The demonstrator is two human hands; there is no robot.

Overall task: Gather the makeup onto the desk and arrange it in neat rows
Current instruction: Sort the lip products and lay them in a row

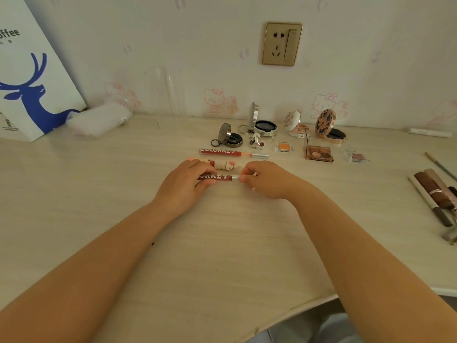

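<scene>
Two hands on one slim red lip gloss tube [217,177] mid-desk [99,194] | left hand [184,184] fingers curled round lettered barrel | right hand [265,180] pinches silver cap | round compacts [265,127] along far edge

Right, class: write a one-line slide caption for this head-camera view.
Both hands hold a red lip gloss tube in line beneath two others on the desk.

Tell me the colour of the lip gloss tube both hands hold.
Dark red with white lettering and a silver cap, on the lip gloss tube; head view.
</scene>
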